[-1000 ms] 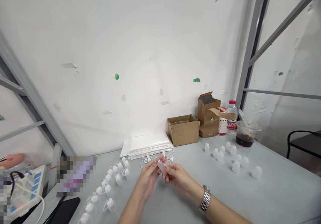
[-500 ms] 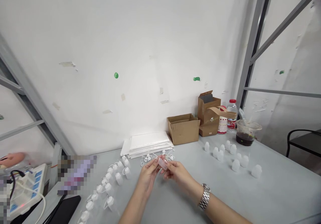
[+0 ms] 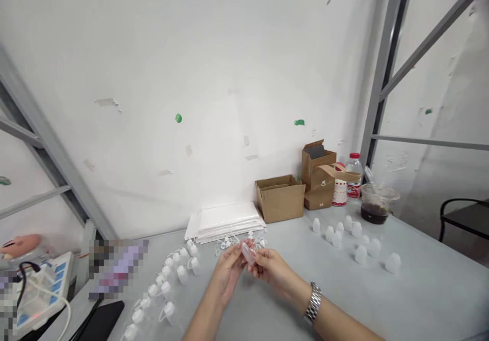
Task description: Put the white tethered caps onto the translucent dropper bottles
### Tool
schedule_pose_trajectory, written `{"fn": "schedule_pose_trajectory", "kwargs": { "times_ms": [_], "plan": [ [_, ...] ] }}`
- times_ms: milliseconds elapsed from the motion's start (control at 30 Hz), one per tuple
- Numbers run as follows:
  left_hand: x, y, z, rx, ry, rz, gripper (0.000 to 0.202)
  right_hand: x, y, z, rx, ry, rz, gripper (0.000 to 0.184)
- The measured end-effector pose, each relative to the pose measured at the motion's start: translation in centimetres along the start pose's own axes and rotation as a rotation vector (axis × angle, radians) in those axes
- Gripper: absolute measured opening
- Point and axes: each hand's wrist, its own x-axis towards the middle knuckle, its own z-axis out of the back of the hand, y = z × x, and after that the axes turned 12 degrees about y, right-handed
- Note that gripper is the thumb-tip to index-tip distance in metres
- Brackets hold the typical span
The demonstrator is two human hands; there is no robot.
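Note:
Between my two hands is a small translucent plastic bottle (image 3: 248, 253), tilted, its narrower end toward the upper left. My left hand (image 3: 229, 267) pinches it near that end with thumb and fingers. My right hand (image 3: 269, 264), with a metal watch on the wrist, grips its lower right side. Just beyond my fingers lie several white caps with loops (image 3: 226, 243). To the left stand rows of small capped bottles (image 3: 166, 290). On the right several translucent bottles without visible caps (image 3: 361, 254) are spread over the grey table (image 3: 298, 310).
White padded envelopes (image 3: 229, 219) are stacked against the wall, beside an open cardboard box (image 3: 282, 201). Farther right are a brown paper bag (image 3: 319, 178), a red-capped bottle (image 3: 354, 175) and a bowl of dark liquid (image 3: 374, 211). A phone (image 3: 101, 320) and a power strip (image 3: 46, 290) lie left.
The small bottle has turned in my fingers and now points more steeply, showing more of its side. Both hands keep hold of it in nearly the same place; the view has shifted slightly.

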Motion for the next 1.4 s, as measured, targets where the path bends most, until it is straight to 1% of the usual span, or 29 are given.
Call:
{"fn": "schedule_pose_trajectory", "kwargs": {
  "times_ms": [200, 333, 433, 533, 633, 767, 867, 933, 1000, 1100, 1200, 1267, 1400],
  "plan": [
    [-0.3, -0.4, -0.2, -0.058, 0.016, 0.018, 0.023, 0.1, 0.0, -0.1, -0.02, -0.041, 0.022, 0.035],
    [-0.4, -0.4, -0.4, -0.093, -0.009, 0.027, 0.022, 0.0, 0.2, -0.2, 0.002, -0.008, 0.019, 0.035],
    [-0.3, -0.4, -0.3, -0.082, -0.005, 0.021, 0.024, 0.1, 0.4, -0.1, -0.059, -0.013, 0.02, 0.036],
    [-0.3, -0.4, 0.0, -0.066, 0.006, 0.021, 0.027, 0.3, 0.3, 0.0, -0.136, -0.045, -0.005, 0.039],
    [-0.3, -0.3, 0.0, -0.092, 0.003, 0.039, 0.026, 0.5, 0.1, 0.1, -0.194, -0.093, 0.004, 0.043],
    [-0.2, 0.0, -0.3, -0.152, -0.007, 0.028, 0.022, 0.6, -0.1, -0.4, -0.305, -0.198, 0.086, 0.045],
    [-0.1, 0.2, -0.4, -0.131, -0.008, 0.002, 0.021, 0.4, -0.3, -0.9, -0.429, -0.324, 0.175, 0.04],
    [0.0, 0.2, -0.4, -0.108, -0.001, -0.012, 0.021, 0.3, -0.4, -1.0, -0.457, -0.368, 0.205, 0.036],
    [-0.1, 0.2, -0.4, -0.099, -0.002, -0.009, 0.021, 0.2, -0.4, -1.0, -0.372, -0.317, 0.154, 0.036],
    [-0.2, 0.2, -0.3, -0.094, -0.01, 0.019, 0.018, 0.1, -0.2, -0.8, -0.089, -0.134, 0.02, 0.034],
    [-0.4, 0.1, -0.4, -0.103, -0.003, 0.032, 0.016, -0.1, 0.2, -0.7, 0.14, 0.001, -0.037, 0.025],
    [-0.6, 0.0, -0.4, -0.103, 0.008, 0.032, 0.02, -0.2, 0.5, -0.8, 0.203, 0.036, -0.04, 0.022],
    [-0.7, -0.6, -0.6, -0.069, 0.039, 0.039, 0.034, -0.4, 0.6, -0.9, 0.21, 0.048, -0.04, 0.023]
  ]
}}
